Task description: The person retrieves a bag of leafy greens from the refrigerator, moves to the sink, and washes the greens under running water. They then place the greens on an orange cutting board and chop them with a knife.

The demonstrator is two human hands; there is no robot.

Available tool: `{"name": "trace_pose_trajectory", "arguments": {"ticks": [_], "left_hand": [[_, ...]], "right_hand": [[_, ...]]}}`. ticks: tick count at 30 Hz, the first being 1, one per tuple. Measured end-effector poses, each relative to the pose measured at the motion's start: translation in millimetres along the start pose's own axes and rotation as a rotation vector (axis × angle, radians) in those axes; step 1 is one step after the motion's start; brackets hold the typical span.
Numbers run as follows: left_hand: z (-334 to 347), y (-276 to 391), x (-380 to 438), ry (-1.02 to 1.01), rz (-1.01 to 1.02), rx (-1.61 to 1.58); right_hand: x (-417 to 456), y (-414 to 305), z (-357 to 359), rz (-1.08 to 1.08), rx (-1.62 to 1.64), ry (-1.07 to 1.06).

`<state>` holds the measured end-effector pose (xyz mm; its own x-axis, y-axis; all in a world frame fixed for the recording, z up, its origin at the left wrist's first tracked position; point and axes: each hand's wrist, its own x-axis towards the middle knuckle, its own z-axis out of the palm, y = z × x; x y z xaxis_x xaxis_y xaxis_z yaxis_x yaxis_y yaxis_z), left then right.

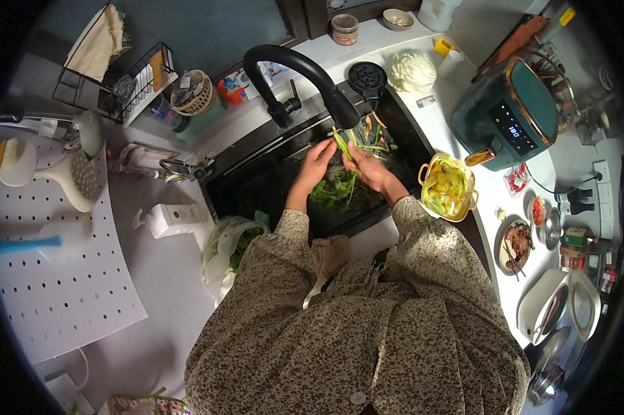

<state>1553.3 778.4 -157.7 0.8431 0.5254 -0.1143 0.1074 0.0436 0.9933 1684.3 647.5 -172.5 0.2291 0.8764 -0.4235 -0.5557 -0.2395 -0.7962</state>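
Note:
Both hands are over a black sink [255, 192], beneath the black gooseneck faucet [291, 54]. Water appears to run from the spout onto the greens. My right hand [371, 168] grips a bunch of leafy green stalks [349, 181], whose leaves hang down into the basin. My left hand [317, 163] is at the upper end of the same stalks, with its fingertips against a bright green stem; how firmly they pinch it is hard to tell. Loose greens and orange peelings lie in the basin's far right part.
A yellow-handled dish of sliced vegetables [446, 187] stands right of the sink, near a green air fryer [503, 114]. A cabbage [413, 70] sits behind. At left are a white pump bottle [174, 220] and a plastic bag of greens [226, 249]. A plate of meat [516, 244] is farther right.

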Motion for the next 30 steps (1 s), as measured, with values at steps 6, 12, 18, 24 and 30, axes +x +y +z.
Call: {"name": "trace_pose_trajectory", "arguments": {"ticks": [6, 12, 18, 24, 30], "left_hand": [[31, -7, 21, -0.194, -0.095, -0.126], [45, 39, 24, -0.286, -0.192, -0.288], [46, 53, 38, -0.231, -0.168, -0.206], [46, 45, 52, -0.1, -0.181, -0.176], [36, 44, 45, -0.399, -0.091, -0.265]], "right_hand": [[-7, 24, -11, -0.005, 0.046, 0.078], [-34, -8, -20, 0.071, 0.008, 0.021], [-36, -25, -14, 0.021, -0.41, 0.057], [-30, -15, -4, -0.043, -0.291, 0.082], [-32, -19, -10, -0.105, -0.109, 0.046]]}}
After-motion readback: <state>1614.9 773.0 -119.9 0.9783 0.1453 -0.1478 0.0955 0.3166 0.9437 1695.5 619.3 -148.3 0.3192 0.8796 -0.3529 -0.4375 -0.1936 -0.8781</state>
